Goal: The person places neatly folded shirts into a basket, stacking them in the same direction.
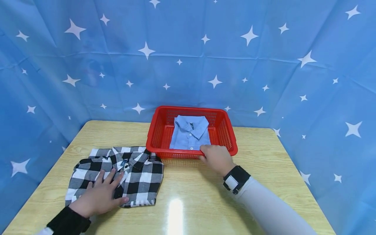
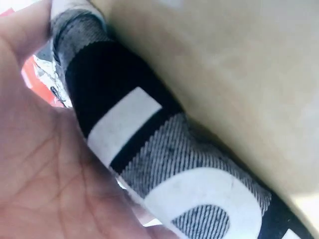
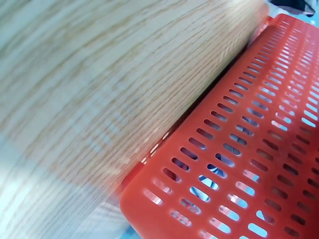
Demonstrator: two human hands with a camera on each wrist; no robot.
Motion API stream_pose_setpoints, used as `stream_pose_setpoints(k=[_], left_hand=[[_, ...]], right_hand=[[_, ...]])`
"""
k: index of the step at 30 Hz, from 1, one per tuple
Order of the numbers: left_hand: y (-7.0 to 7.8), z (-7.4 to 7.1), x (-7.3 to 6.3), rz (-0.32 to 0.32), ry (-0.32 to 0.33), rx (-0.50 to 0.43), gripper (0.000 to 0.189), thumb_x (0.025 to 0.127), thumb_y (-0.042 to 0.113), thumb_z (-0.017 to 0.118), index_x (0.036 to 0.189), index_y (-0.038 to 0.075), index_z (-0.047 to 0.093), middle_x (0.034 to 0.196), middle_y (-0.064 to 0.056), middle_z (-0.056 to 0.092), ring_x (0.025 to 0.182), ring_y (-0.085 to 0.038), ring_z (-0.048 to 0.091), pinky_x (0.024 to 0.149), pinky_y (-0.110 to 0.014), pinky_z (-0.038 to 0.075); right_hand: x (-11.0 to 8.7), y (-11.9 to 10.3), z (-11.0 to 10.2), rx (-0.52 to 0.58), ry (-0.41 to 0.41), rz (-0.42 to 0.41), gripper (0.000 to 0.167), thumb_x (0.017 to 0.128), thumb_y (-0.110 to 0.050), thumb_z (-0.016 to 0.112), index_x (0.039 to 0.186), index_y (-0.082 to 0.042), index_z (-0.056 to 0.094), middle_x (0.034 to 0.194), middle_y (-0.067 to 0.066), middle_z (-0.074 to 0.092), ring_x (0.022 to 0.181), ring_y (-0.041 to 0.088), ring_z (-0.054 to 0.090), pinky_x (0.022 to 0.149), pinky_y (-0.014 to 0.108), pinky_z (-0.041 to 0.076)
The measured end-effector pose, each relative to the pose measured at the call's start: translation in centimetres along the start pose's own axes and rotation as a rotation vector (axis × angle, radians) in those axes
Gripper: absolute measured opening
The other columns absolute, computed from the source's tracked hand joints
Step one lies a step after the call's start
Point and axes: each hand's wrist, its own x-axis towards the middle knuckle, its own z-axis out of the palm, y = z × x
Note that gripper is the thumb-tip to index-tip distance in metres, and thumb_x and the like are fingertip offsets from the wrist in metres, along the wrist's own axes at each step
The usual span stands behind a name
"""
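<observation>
A folded black-and-white checked shirt (image 1: pixel 144 184) lies collar-up at the left of the table. My left hand (image 1: pixel 101 195) rests on its front with the fingers spread; the left wrist view shows the palm against the checked cloth (image 2: pixel 134 114). At the back middle stands a red plastic basket (image 1: pixel 192 153) with slotted walls. My right hand (image 1: pixel 217 158) grips its near rim toward the right corner, fingers curled over the edge. Inside the basket lies a folded light blue shirt (image 1: pixel 188 133), collar toward the back. In the right wrist view the basket's slotted wall (image 3: pixel 224 149) fills the right side.
The wooden table (image 1: pixel 188 182) carries both the checked shirt and the basket. Behind it hangs a blue curtain (image 1: pixel 182 29) with white stars, close to the basket's far side. The basket's left front corner overlaps the checked shirt's upper right edge in the head view.
</observation>
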Motion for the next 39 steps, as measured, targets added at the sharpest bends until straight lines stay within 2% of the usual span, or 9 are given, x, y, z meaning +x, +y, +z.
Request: stream_pose_setpoints(k=[6, 13, 19, 25, 29, 33, 39], left_hand=[[1.1, 1.3, -1.8, 0.001, -0.040, -0.013, 0.113, 0.076, 0.086, 0.064, 0.161, 0.015, 0.038, 0.167, -0.031, 0.024, 0.146, -0.071, 0.006, 0.101, -0.091, 0.018], [5.2, 1.8, -2.4, 0.025, -0.081, -0.014, 0.107, 0.075, 0.084, 0.067, 0.158, 0.021, 0.044, 0.168, -0.024, 0.030, 0.147, -0.068, 0.016, 0.100, -0.090, 0.023], [9.2, 1.5, -2.0, 0.093, -0.067, 0.034, 0.088, 0.083, 0.080, 0.062, 0.155, 0.030, 0.050, 0.165, -0.014, 0.040, 0.144, -0.058, 0.033, 0.099, -0.089, 0.030], [12.7, 1.7, -1.4, 0.200, -0.098, 0.069, 0.067, 0.097, 0.065, 0.055, 0.156, 0.033, 0.048, 0.167, -0.006, 0.039, 0.147, -0.050, 0.036, 0.102, -0.086, 0.032], [15.4, 2.1, -0.6, 0.263, -0.125, 0.093, 0.064, 0.098, 0.061, 0.057, 0.155, 0.034, 0.048, 0.165, -0.004, 0.042, 0.145, -0.045, 0.039, 0.102, -0.083, 0.038], [18.4, 2.6, 0.2, 0.295, -0.149, 0.115, 0.064, 0.098, 0.062, 0.057, 0.155, 0.036, 0.048, 0.163, -0.001, 0.045, 0.141, -0.041, 0.043, 0.100, -0.080, 0.043], [22.0, 3.2, 0.8, 0.320, -0.114, 0.175, 0.065, 0.100, 0.065, 0.052, 0.157, 0.033, 0.046, 0.164, 0.000, 0.043, 0.145, -0.038, 0.040, 0.093, -0.077, 0.049]], right_hand=[[0.1, 0.0, 0.2, 0.009, 0.003, 0.013, 0.027, 0.086, -0.041, 0.085, 0.089, -0.020, 0.067, 0.066, -0.006, 0.062, 0.059, 0.011, 0.053, 0.062, 0.029, 0.054], [0.2, 0.0, 0.0, -0.001, 0.006, 0.014, 0.027, 0.086, -0.041, 0.084, 0.088, -0.020, 0.067, 0.065, -0.005, 0.060, 0.058, 0.011, 0.052, 0.059, 0.028, 0.052], [0.3, 0.1, 0.2, -0.013, 0.023, 0.016, 0.027, 0.086, -0.042, 0.084, 0.090, -0.020, 0.069, 0.067, -0.005, 0.064, 0.058, 0.011, 0.053, 0.061, 0.031, 0.057], [0.2, 0.1, 0.4, -0.010, 0.023, 0.012, 0.026, 0.088, -0.043, 0.082, 0.091, -0.020, 0.070, 0.069, -0.004, 0.066, 0.059, 0.011, 0.056, 0.065, 0.033, 0.060], [0.2, 0.1, 0.5, -0.011, 0.025, 0.013, 0.025, 0.089, -0.043, 0.080, 0.090, -0.020, 0.070, 0.068, -0.005, 0.065, 0.059, 0.011, 0.054, 0.062, 0.030, 0.057], [0.2, 0.0, 0.4, -0.036, 0.041, 0.006, 0.025, 0.088, -0.043, 0.081, 0.091, -0.020, 0.071, 0.068, -0.004, 0.066, 0.058, 0.011, 0.054, 0.059, 0.029, 0.054], [0.0, 0.1, 0.3, -0.055, 0.078, -0.020, 0.026, 0.086, -0.041, 0.082, 0.092, -0.018, 0.072, 0.070, -0.003, 0.070, 0.058, 0.011, 0.057, 0.059, 0.029, 0.057]])
